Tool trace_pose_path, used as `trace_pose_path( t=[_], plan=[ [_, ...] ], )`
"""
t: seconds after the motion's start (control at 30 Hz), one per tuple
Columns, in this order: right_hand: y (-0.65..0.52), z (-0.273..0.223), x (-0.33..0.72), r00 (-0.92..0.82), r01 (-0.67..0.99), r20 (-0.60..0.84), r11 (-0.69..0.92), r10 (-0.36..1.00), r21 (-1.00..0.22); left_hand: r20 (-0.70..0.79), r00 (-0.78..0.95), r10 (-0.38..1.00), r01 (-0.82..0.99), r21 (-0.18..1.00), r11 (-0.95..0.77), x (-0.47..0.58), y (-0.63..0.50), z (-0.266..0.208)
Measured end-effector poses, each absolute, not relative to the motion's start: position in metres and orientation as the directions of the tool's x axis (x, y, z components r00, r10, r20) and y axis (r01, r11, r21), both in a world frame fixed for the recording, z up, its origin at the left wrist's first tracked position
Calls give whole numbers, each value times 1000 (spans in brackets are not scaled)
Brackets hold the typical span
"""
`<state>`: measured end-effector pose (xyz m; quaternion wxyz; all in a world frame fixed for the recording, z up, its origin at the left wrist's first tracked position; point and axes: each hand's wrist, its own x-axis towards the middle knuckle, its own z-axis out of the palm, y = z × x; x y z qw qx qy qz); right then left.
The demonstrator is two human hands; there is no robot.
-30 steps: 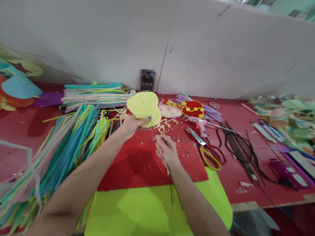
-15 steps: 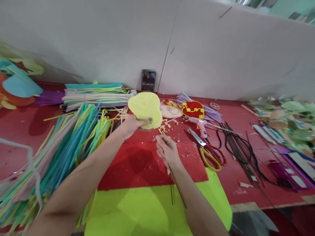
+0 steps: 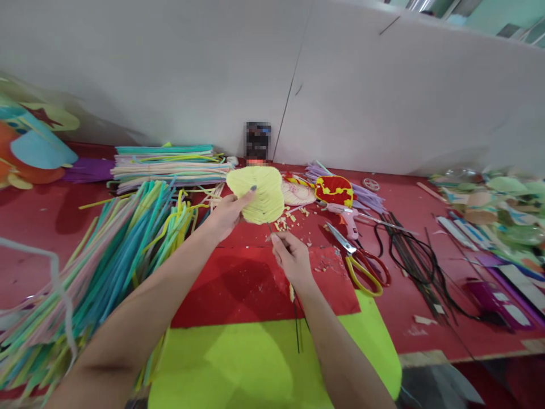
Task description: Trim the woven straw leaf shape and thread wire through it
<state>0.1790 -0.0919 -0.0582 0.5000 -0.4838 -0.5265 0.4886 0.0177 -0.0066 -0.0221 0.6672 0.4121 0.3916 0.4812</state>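
A pale yellow, rounded fan-like piece (image 3: 261, 196) with a ridged surface is held up over the red table. My left hand (image 3: 230, 213) grips its left edge, with the thumb lying across its face. Below it, my right hand (image 3: 292, 255) pinches the thin dark wire (image 3: 269, 228) that comes out of the piece's lower edge. Dark wire ends (image 3: 297, 329) hang down below my right wrist, beside a small yellow bit. Underneath lies a red sheet (image 3: 238, 289) on a bright yellow-green board (image 3: 221, 363).
Bundles of coloured pipe cleaners (image 3: 114, 244) spread on the left. To the right lie scissors (image 3: 351, 250), a pink glue gun (image 3: 348, 218), a red-and-yellow fuzzy piece (image 3: 334, 190) and dark wires (image 3: 411, 255). A grey partition (image 3: 170, 74) rises behind, with a blurred phone-like object (image 3: 258, 141) against it.
The yellow piece has turned, now showing a ridged face, and shifted slightly right and down. My left thumb has moved up across it. My right hand stays nearly in place on the wire.
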Motion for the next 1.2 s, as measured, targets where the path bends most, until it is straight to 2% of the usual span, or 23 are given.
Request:
trace_pose_path(
  t=[0.33,0.63,0.83,1.07,1.2],
  plan=[
    [-105,-57,174,53,309,192,166,980,-936,-114,112,987,-387,910,149,28,-13,-16],
    [-107,-53,174,69,433,258,204,964,-878,-63,40,997,-404,912,74,35,-15,-23],
    [-107,-61,173,74,517,311,230,948,-825,-154,47,987,-421,893,159,36,-12,-29],
    [-108,-61,172,90,495,285,206,954,-844,-138,73,988,-394,906,156,35,-10,-35],
    [-107,-56,172,86,421,273,213,958,-882,-119,92,989,-381,913,145,34,-9,-35]
  ],
)
